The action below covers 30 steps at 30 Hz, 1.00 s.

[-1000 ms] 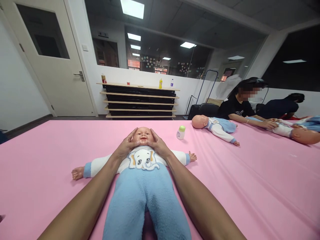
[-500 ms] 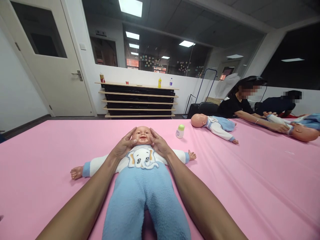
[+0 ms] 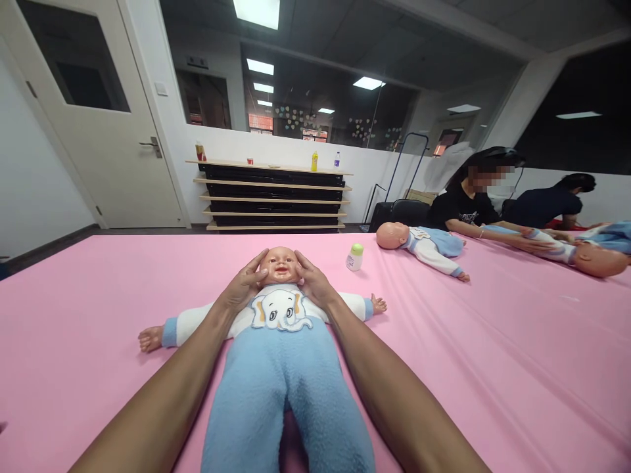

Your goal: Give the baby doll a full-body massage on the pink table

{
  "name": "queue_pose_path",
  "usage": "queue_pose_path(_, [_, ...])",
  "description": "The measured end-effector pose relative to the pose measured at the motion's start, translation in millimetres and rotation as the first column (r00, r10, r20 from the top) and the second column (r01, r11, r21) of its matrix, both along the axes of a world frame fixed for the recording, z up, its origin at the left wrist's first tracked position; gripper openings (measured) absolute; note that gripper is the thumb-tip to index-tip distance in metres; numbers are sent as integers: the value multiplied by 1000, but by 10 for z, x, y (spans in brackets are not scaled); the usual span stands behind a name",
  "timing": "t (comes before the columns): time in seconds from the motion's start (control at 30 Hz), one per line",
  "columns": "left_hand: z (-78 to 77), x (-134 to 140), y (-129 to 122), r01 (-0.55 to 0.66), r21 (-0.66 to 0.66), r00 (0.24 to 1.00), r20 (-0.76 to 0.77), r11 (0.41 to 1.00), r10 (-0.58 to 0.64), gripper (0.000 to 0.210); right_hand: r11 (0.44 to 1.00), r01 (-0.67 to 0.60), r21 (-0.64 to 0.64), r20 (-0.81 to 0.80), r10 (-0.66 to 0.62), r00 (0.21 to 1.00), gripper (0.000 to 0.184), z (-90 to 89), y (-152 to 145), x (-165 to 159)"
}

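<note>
A baby doll [image 3: 283, 358] lies on its back in front of me, its arms stretched out to both sides. It wears a white and blue fleece suit with an elephant on the chest. My left hand [image 3: 244, 284] cups the left side of its head, thumb on the cheek. On the other side, my right hand [image 3: 315, 282] holds the head the same way, fingers along the temple. Both hands are closed about the head from the sides. A small white bottle with a green cap [image 3: 354, 257] stands beyond my right hand.
The dolls rest on a pink-covered table [image 3: 89, 289]. A second doll [image 3: 434, 253] lies at the back right. Farther right, a person in black [image 3: 468, 197] handles a third doll [image 3: 599, 258], with another person [image 3: 537, 203] behind. Shelf boards [image 3: 273, 187] stand by the wall.
My hands stay on the doll's head with hardly any movement. At the right, the person in black has shifted their hands along the third doll's body.
</note>
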<state>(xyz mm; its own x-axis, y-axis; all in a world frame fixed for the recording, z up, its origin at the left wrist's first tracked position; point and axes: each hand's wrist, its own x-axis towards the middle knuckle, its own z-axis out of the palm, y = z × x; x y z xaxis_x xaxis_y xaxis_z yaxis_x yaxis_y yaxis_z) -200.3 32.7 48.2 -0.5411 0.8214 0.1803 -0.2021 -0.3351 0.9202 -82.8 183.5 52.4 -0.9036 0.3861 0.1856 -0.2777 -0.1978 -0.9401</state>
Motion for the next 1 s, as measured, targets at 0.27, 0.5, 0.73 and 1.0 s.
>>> queue_pose_path(0.27, [-15,11,38,-102,-42,989,-112,994,96,93,968,57,245,-10,-57,998,96,-102,38,-63])
queue_pose_path(0.5, [-25,4,39,-71,-19,995,-67,997,69,89,987,5,159,-34,0,999,93,-121,37,-66])
queue_pose_path(0.73, [-9,13,42,-95,-44,993,-71,995,91,91,937,130,324,-39,-124,992,87,-132,39,-95])
queue_pose_path(1.0, [-41,3,60,-112,-19,989,-102,994,109,90,873,200,446,-67,-190,979,87,-199,12,-105])
